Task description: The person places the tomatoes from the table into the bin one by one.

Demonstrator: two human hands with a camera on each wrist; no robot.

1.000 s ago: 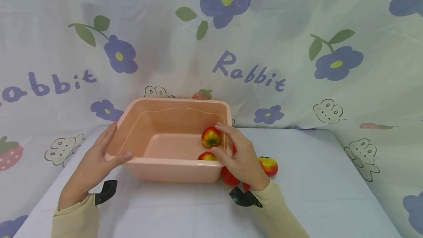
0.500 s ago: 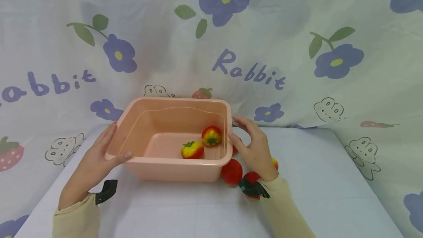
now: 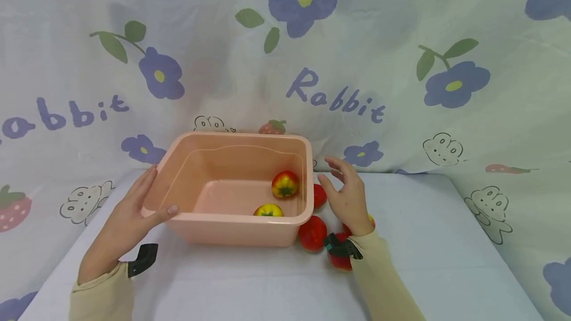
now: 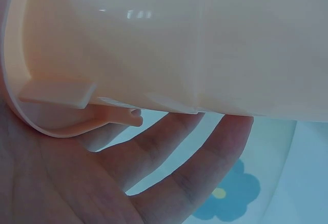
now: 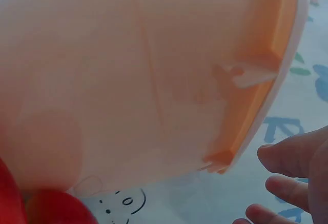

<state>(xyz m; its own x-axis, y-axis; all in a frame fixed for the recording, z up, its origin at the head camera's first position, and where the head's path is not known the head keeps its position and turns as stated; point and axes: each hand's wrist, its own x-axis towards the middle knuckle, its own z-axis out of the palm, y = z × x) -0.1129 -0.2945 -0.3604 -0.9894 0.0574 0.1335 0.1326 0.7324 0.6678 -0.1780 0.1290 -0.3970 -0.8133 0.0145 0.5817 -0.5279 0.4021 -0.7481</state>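
My left hand (image 3: 127, 222) grips the left front corner of a pink plastic bin (image 3: 236, 232), thumb over the front rim. In the left wrist view its fingers (image 4: 174, 183) touch the outer wall. Inside the bin lies a round red-and-yellow fruit (image 3: 285, 184) with a green crown, near the right wall. A second, yellower fruit (image 3: 269, 210) is partly hidden behind the front rim. Just right of the bin, my right hand (image 3: 348, 199) hovers with loosely bent fingers, holding nothing. Below and beside it lie several red fruits (image 3: 313, 233), some partly covered by the hand and wrist.
A white cloth (image 3: 223, 281) covers the table. Behind it hangs a curtain (image 3: 250, 78) printed with flowers, rabbits and lettering. Each wrist carries a black strap-on device (image 3: 342, 247). In the right wrist view, red fruit (image 5: 56, 211) sits against the bin's outer side.
My right hand has withdrawn from the bin's right rim to the right, leaving it. The front fruit in the bin showed further left, then rolled back toward the front wall. My left hand stayed put.
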